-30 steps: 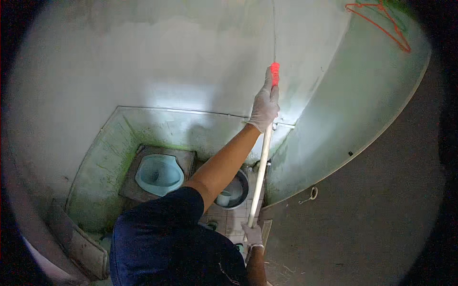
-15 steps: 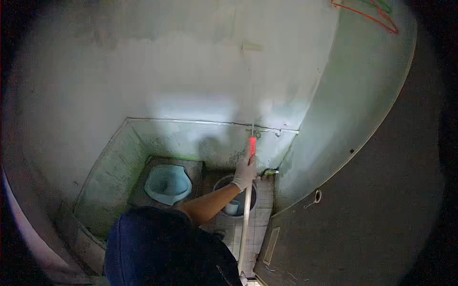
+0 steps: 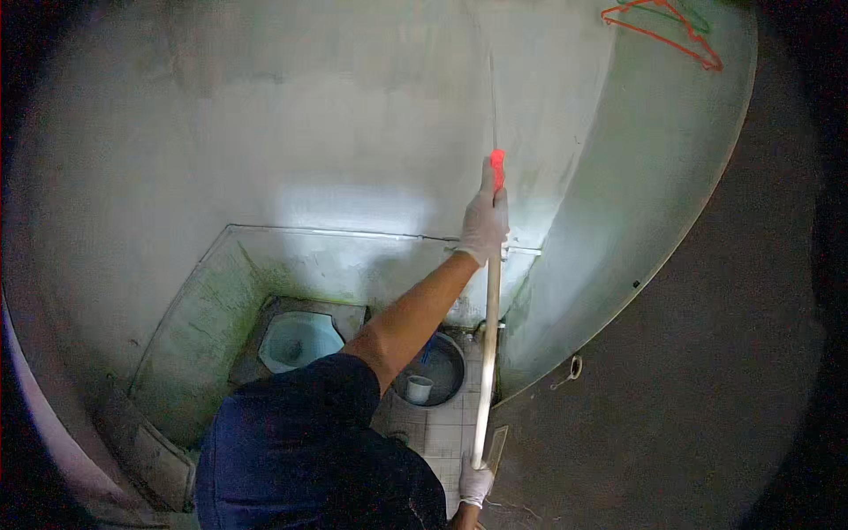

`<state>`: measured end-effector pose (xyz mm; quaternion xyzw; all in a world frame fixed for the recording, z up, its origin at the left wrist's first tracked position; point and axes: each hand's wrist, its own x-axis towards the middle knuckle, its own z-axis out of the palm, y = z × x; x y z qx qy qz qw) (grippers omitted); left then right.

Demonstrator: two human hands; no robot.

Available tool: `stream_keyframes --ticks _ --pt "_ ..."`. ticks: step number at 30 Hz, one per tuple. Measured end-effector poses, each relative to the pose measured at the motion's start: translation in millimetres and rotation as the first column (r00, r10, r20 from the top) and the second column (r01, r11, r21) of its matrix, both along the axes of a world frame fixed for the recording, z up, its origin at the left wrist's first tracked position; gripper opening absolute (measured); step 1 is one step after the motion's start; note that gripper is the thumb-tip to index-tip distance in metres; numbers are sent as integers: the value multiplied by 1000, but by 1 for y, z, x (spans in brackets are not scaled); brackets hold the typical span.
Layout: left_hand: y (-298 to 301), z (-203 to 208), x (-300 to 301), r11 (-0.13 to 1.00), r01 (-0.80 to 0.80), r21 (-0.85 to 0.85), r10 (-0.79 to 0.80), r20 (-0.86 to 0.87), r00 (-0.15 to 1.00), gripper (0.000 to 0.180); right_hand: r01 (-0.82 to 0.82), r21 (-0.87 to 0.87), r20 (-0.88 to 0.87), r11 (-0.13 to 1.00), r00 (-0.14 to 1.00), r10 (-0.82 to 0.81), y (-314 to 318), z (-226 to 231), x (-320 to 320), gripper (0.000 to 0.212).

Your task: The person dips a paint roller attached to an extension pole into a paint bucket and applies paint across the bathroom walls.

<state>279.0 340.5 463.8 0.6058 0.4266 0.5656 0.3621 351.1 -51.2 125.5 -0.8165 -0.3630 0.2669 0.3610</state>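
A long white pole [image 3: 492, 336] runs almost upright through the middle right of the head view, with a red grip [image 3: 497, 168] near its upper part and a thin rod [image 3: 493, 88] beyond that. The rod's far end cannot be made out. My left hand [image 3: 483, 228], in a pale glove, is wrapped round the pole just under the red grip, its arm stretched forward. Lower down, my right hand [image 3: 475, 484], also gloved, closes round the pole's bottom end. Behind the pole stands a stained pale wall [image 3: 353, 124].
Below are a light-blue squat toilet [image 3: 300, 340] and a round dark tub [image 3: 450, 371] holding a white dipper [image 3: 419, 389]. A pipe [image 3: 327, 231] crosses the wall. A dark door [image 3: 636, 424] stands at right; a red hanger [image 3: 662, 40] hangs at upper right.
My left hand and the pole have risen up the wall and shifted slightly right. My right hand has come into view at the pole's lower end.
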Motion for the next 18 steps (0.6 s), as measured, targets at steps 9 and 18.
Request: stream_keyframes --ticks 9,18 --pt "-77 -153 -27 963 79 -256 -74 29 997 65 92 -43 192 995 978 -83 -59 -30 26 37" --pt "30 81 5 971 -68 230 63 32 998 62 72 166 208 983 972 -106 28 95 42 27"
